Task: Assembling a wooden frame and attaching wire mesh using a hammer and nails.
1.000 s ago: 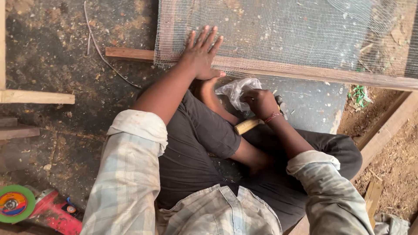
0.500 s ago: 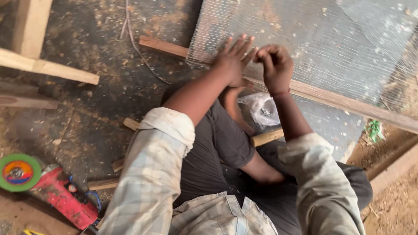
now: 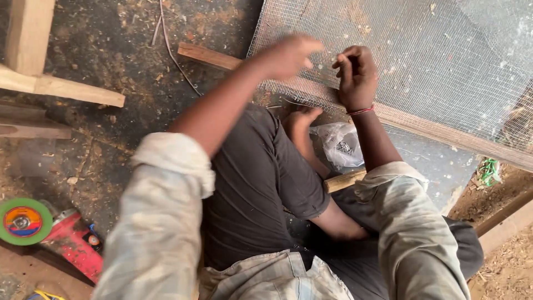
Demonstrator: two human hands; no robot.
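Pinching a small fastener, too small to identify, the right hand [image 3: 355,75] pressed the wire mesh [image 3: 422,61] against its wooden frame rail [image 3: 444,132]. The left hand [image 3: 288,55] hovered blurred, grip unreadable. Loose tension could have let the mesh shift and pucker.

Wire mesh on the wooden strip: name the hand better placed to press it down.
Probably right. The right hand rests with curled fingers on the wire mesh over the wooden strip; the left hand is blurred, seemingly raised above it.
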